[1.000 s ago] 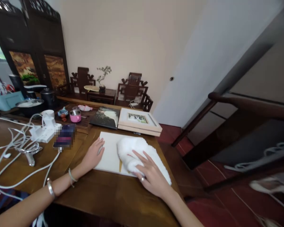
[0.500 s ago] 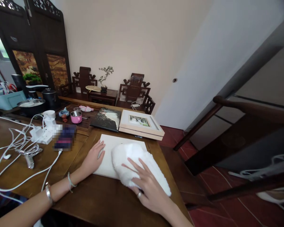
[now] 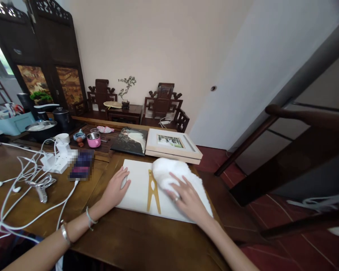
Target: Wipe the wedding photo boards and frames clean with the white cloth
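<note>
A pale flat board point(image 3: 135, 192) lies on the brown wooden table near me. My left hand point(image 3: 117, 188) rests with spread fingers on the board's left edge. Under my right hand point(image 3: 186, 194), whose fingers are also spread, is a white fluffy cloth point(image 3: 169, 169) on the right part of the board; the palm side is hidden. Between the two hands a flat yellow-gold piece point(image 3: 153, 192) with two long legs lies on the board, its upper end near the cloth.
Behind the board are a dark picture panel point(image 3: 130, 141) and stacked light frames point(image 3: 173, 145). A pink cup point(image 3: 93, 140), a phone point(image 3: 81, 165), a power strip point(image 3: 58, 160) and tangled white cables lie leftward. A wooden chair point(image 3: 251, 143) stands right.
My right hand has moved the white cloth to the right and away from me, uncovering the yellow-gold piece. My left hand stays on the board's left edge. The view has shifted slightly.
</note>
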Demonstrator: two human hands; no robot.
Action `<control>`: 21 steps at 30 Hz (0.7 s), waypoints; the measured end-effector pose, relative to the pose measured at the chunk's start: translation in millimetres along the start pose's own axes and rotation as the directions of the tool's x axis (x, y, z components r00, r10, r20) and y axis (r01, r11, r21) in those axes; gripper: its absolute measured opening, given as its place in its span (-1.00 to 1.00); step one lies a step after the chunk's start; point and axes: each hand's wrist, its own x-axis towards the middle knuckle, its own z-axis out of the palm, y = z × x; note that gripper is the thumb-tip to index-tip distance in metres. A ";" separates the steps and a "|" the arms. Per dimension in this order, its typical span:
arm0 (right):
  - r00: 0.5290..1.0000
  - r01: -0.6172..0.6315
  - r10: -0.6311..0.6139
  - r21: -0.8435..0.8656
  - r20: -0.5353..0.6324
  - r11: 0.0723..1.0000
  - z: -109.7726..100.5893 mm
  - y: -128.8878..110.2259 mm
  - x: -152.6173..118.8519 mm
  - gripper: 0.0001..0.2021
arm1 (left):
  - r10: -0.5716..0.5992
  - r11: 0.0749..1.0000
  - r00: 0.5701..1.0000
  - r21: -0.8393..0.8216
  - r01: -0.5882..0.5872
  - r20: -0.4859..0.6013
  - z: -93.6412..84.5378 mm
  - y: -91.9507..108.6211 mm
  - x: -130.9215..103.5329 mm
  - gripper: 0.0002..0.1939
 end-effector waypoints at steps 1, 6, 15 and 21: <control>0.997 -0.077 0.077 0.010 -0.027 0.997 2.7 3.3 7.1 -0.72 | 0.002 1.000 1.000 -0.002 -0.002 -0.003 -0.2 0.2 -0.1 -0.63; 0.998 0.029 -0.033 0.065 0.059 0.997 9.2 -50.5 7.2 -0.75 | -0.009 1.000 1.000 -0.021 0.009 -0.010 2.2 -2.6 -0.7 -0.63; 0.994 -0.014 -0.008 0.198 0.110 0.980 1.5 -52.0 15.9 -0.72 | -0.008 1.000 1.000 -0.010 0.008 0.020 2.1 -2.3 0.3 -0.63; 0.992 0.023 -0.028 0.042 0.119 0.999 16.8 -64.1 53.4 -0.73 | 0.010 1.000 1.000 -0.006 -0.010 0.015 -0.1 1.1 0.9 -0.65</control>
